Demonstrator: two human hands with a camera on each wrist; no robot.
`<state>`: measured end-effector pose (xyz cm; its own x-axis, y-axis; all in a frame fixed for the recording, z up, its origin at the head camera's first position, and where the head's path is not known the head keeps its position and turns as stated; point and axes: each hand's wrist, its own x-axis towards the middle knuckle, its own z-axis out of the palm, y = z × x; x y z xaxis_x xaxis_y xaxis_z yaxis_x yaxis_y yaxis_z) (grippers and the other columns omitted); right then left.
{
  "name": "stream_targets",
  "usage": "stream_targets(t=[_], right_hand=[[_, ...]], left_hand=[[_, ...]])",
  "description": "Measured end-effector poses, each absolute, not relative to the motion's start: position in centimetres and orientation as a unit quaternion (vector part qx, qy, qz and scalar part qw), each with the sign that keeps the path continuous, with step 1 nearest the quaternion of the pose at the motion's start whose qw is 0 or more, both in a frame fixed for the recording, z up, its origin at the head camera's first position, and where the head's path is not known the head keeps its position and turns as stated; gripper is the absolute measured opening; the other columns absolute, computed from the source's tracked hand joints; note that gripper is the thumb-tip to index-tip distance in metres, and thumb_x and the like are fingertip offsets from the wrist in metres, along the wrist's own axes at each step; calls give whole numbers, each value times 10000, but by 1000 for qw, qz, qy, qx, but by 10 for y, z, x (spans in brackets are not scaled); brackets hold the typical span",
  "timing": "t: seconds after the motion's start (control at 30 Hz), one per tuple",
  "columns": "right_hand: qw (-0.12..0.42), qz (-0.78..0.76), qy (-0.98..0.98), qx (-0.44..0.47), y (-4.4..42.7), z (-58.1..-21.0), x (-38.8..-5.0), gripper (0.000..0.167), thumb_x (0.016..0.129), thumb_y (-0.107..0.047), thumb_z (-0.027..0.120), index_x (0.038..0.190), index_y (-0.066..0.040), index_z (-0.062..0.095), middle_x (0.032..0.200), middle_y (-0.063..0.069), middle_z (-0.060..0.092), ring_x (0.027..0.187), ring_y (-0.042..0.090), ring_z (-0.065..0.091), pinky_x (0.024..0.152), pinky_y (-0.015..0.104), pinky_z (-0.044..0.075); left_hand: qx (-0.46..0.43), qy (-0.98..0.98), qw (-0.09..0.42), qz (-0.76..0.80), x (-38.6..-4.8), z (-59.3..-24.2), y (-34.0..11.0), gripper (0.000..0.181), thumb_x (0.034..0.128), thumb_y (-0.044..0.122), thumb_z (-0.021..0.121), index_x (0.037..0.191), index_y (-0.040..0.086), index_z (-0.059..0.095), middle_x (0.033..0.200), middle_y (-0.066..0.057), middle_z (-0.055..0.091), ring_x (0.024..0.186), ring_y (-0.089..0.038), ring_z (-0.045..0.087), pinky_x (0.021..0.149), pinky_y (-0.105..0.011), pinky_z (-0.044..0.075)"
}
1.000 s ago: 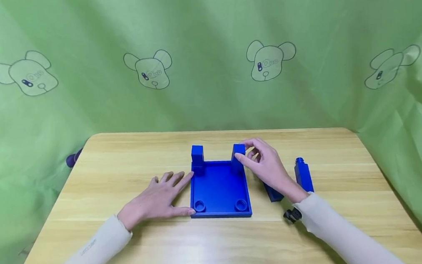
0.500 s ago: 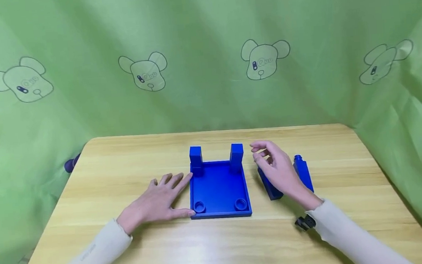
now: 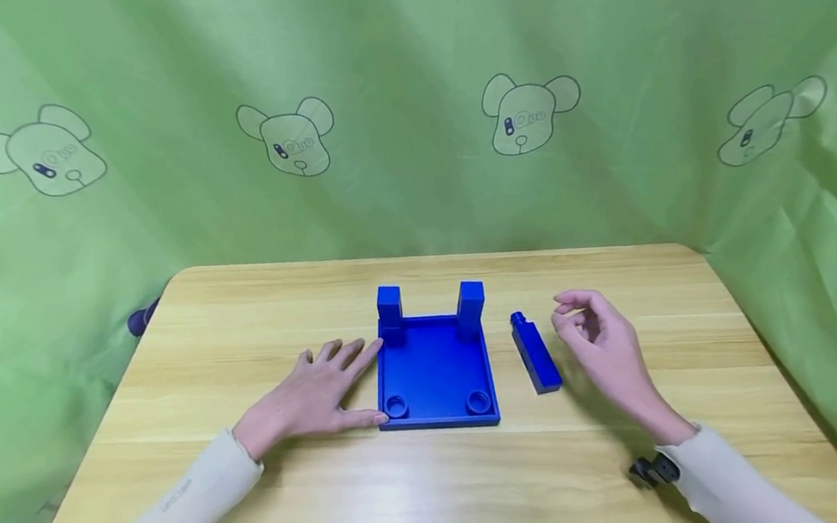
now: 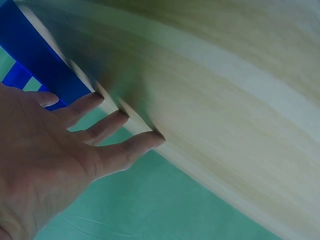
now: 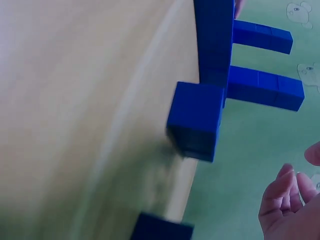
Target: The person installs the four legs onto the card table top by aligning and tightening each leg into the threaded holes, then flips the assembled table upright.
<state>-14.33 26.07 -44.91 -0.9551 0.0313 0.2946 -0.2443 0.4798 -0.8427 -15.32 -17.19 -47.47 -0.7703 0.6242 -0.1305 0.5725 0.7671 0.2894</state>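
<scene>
In the head view a square blue tray lies flat, with blue posts upright at its two far corners and round sockets at the near ones. My left hand is spread flat on the table, thumb and a fingertip touching the tray's left side. To the tray's right lies a loose blue post with a threaded end. My right hand, fingers loosely bent and holding nothing, hovers right of it. Another blue block shows at the right wrist view's bottom edge; the head view hides it.
The wooden table has a green curtain with bear-head drawings behind and beside it. A dark object sticks out past the table's left edge. A black device is at my right wrist.
My right hand has let go of the right upright post and moved rightward, past the nearer loose post, which is now uncovered; the other loose post is covered. My left hand has kept its place.
</scene>
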Motion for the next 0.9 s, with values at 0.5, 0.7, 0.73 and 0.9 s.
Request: stream_targets(t=[0.5,0.7,0.73,0.9], right_hand=[[117,436,-892,-26,306,-463,-116,443,1052,-253,775,1368,9,609,1098,111,634,855,133,578,674,150,490],[91,377,-921,-43,319,-472,-112,631,1003,-313,839,1432,49,552,1062,147,624,829,141,543,670,180,456],[83,372,-923,-46,320,-473,-111,666,998,-322,845,1448,58,534,1063,148,618,832,147,541,674,185,457],[47,351,-934,-45,327,-478,-110,792,974,-344,868,1493,102,469,1093,170,611,872,205,557,687,220,473]], left_hand=[[323,932,108,120,-152,-474,-170,1115,945,897,496,1780,248,141,1749,-197,311,1565,-530,294,1139,-852,250],[322,933,107,117,-152,-475,-172,1120,941,907,484,1780,247,143,1746,-194,319,1560,-527,305,1131,-852,266],[322,933,106,118,-152,-475,-172,1119,942,906,484,1779,246,145,1745,-195,321,1559,-527,308,1130,-853,269],[321,934,105,118,-152,-476,-171,1116,944,904,484,1780,249,142,1746,-191,321,1560,-522,309,1132,-849,270]])
